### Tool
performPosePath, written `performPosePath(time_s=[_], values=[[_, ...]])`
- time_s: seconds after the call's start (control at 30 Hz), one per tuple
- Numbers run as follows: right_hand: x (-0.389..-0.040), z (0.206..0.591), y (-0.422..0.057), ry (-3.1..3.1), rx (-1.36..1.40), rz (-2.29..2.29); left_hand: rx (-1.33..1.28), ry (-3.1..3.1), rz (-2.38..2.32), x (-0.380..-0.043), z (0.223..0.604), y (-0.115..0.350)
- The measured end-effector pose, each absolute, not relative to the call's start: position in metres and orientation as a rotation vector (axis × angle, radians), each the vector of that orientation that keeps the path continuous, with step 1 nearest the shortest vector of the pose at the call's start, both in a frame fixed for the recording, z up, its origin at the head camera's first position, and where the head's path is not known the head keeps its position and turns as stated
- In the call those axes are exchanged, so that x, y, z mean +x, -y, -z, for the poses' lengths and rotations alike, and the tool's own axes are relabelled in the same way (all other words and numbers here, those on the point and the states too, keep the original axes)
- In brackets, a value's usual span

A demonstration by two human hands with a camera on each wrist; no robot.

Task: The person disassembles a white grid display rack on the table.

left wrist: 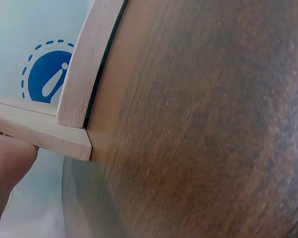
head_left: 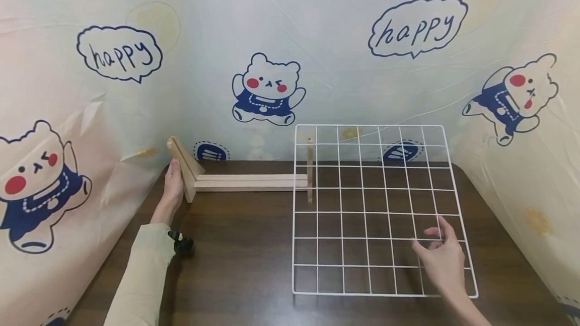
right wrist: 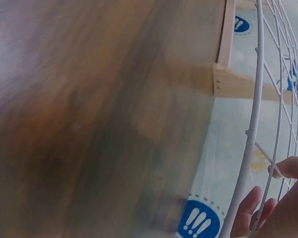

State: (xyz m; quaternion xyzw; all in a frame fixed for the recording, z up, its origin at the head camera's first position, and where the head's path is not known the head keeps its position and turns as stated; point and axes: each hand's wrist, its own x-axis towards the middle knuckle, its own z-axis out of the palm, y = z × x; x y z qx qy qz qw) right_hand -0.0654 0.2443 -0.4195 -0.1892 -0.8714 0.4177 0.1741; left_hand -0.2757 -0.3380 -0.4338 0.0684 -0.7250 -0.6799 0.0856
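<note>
My left hand (head_left: 173, 182) rests against the outer face of the left wooden end piece (head_left: 185, 172), its fingers pointing upward. In the left wrist view, part of that hand (left wrist: 10, 166) touches the board's outer side, and no thumb shows on the inner face. The end piece belongs to a low wooden rack (head_left: 251, 183) with long slats. White wire grid panel (head_left: 364, 212) stands raised and tilted on the right, in front of the rack's right end piece (head_left: 310, 152). My right hand (head_left: 444, 258) holds its wires near the lower right, thumb and fingers passing through the mesh.
Beneath everything lies a dark brown wood-grain table (head_left: 244, 250). Patterned cloth (head_left: 335, 79) with bears and lettering hangs behind and along both sides. A small black device (head_left: 181, 243) sits at my left wrist.
</note>
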Motion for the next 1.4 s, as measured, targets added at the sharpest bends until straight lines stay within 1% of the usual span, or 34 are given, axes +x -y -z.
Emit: performPosePath(time_s=[0.17,0.37,0.53,0.67,0.83,1.1,1.4], values=[[-0.058,0.425,-0.257,2.507,-0.602,-1.147,0.207,2.169,2.020,-0.279,0.435,0.340],[-0.051,0.431,-0.269,2.500,-0.670,-1.140,0.213,2.154,2.008,-0.290,0.449,0.349],[-0.046,0.433,-0.282,2.510,-0.715,-1.126,0.178,2.190,1.985,-0.292,0.457,0.352],[-0.044,0.436,-0.295,2.523,-0.736,-1.117,0.149,2.202,1.994,-0.290,0.454,0.352],[-0.043,0.438,-0.310,2.572,-0.765,-1.057,0.106,2.202,2.025,-0.281,0.441,0.349],[-0.050,0.444,-0.328,2.654,-0.704,-0.945,0.106,2.220,2.018,-0.274,0.431,0.345],[-0.059,0.453,-0.336,2.719,-0.642,-0.972,0.115,2.230,2.010,-0.281,0.438,0.349]])
